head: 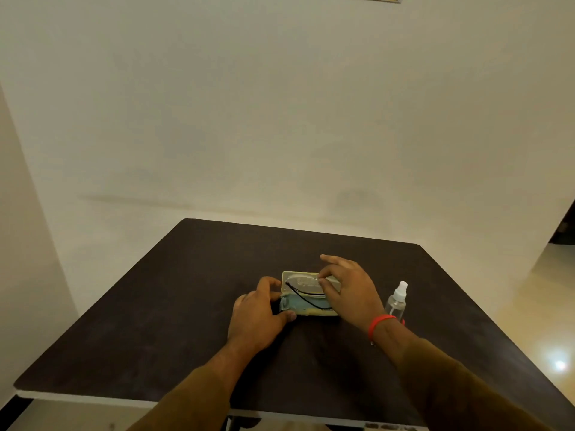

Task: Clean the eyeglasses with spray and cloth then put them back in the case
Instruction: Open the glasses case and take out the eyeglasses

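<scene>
An open eyeglass case [291,276] with a pale lining lies in the middle of the dark table [174,303]. Thin dark-framed eyeglasses [303,289] rest inside it, over a light blue cloth [300,306] in the near half. My left hand [259,315] grips the case's left end. My right hand [345,286] reaches over the case from the right, thumb and fingertips pinching the eyeglasses at their top rim. A small clear spray bottle [396,301] with a white nozzle stands just right of my right wrist.
The table stands against a plain pale wall [280,119]. Its near edge [93,399] has a white rim. A tiled floor [535,312] with a light glare shows to the right. A red band circles my right wrist [381,323].
</scene>
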